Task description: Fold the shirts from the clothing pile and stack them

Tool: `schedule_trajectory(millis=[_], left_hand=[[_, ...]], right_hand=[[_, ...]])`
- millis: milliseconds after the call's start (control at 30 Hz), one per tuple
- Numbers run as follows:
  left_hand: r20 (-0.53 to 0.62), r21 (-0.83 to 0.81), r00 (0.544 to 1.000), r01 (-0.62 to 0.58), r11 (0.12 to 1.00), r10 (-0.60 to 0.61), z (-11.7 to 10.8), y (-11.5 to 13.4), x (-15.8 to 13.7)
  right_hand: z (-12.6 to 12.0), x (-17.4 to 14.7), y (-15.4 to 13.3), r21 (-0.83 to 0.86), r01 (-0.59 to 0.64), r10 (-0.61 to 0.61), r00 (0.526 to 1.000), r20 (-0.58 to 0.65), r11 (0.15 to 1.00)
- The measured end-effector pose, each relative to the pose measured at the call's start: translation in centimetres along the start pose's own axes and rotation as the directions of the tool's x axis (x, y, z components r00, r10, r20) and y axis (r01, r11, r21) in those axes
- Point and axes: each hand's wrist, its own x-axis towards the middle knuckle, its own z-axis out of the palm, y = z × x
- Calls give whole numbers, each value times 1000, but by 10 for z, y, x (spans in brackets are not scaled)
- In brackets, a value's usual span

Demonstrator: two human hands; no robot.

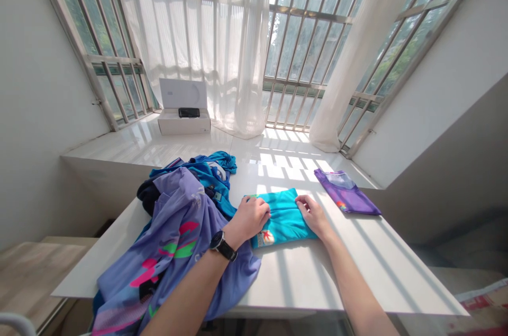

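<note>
A turquoise garment [282,214], folded into a flat rectangle with an orange and white print at its lower left corner, lies on the white table [301,278]. My left hand [250,217], wearing a black watch on the wrist, is closed with curled fingers on the left side of this cloth. At its right edge, my right hand [313,214] pinches the fabric between thumb and fingers. A loose lilac garment [186,241] with pink and green prints lies crumpled beside my left forearm and hangs over the front edge.
Behind the lilac cloth is a heap of blue clothes [204,172]. A folded purple garment [347,193] lies at the right. On the sill [135,137] stands an open white box [184,124] with a black device [189,112]. Sheer curtains [238,61] hang before barred windows.
</note>
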Motion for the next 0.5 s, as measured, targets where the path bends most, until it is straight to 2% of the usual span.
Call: schedule_trajectory(millis=[133, 233, 300, 367, 500], left_hand=[[-12, 52, 1000, 19, 998, -19, 1, 5, 2], [-14, 60, 999, 35, 998, -35, 0, 8, 2], [-14, 58, 999, 31, 998, -30, 0, 8, 2], [-14, 48, 1000, 15, 999, -15, 0, 8, 2], [-14, 27, 1000, 12, 1000, -12, 0, 7, 4]], right_hand=[[-3, -7, -10, -223, 140, -153, 987, -42, 965], [-4, -12, -21, -326, 273, -314, 946, -77, 905], [-3, -13, -28, -317, 388, -409, 912, 0, 865], [-2, -14, -31, -266, 458, -446, 889, 106, 848], [0, -14, -28, -198, 435, -406, 897, 172, 878]])
